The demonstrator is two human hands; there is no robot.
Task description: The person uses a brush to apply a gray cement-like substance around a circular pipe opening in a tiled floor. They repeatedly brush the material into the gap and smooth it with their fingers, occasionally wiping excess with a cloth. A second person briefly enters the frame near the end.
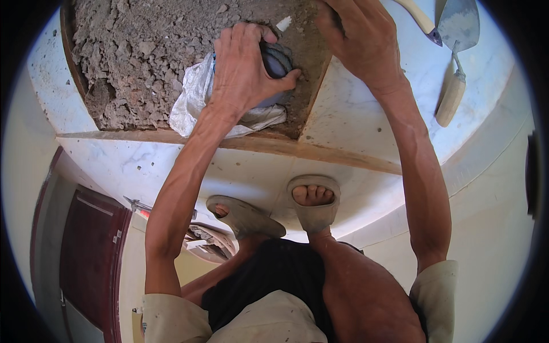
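Note:
My left hand [243, 74] is curved around a dark, rounded object [277, 63], with its thumb and fingers on opposite sides of the rim. It looks like the end of a pipe, but my hand covers much of it. A crumpled white woven sack [191, 97] lies around and under that hand, on the soil's near edge. My right hand [366, 43] is over the soil's right edge, its fingers bent inward. The top of the picture cuts off part of these fingers, and anything in them is hidden.
Loose brown soil [131, 57] fills a cutout in the white marble-patterned tiles [349, 108]. A small white chip [283, 23] sits on the soil. At upper right lie a pointed trowel [459, 26] and a tool with a pale handle [416, 14]. My sandalled feet [314, 197] stand close by.

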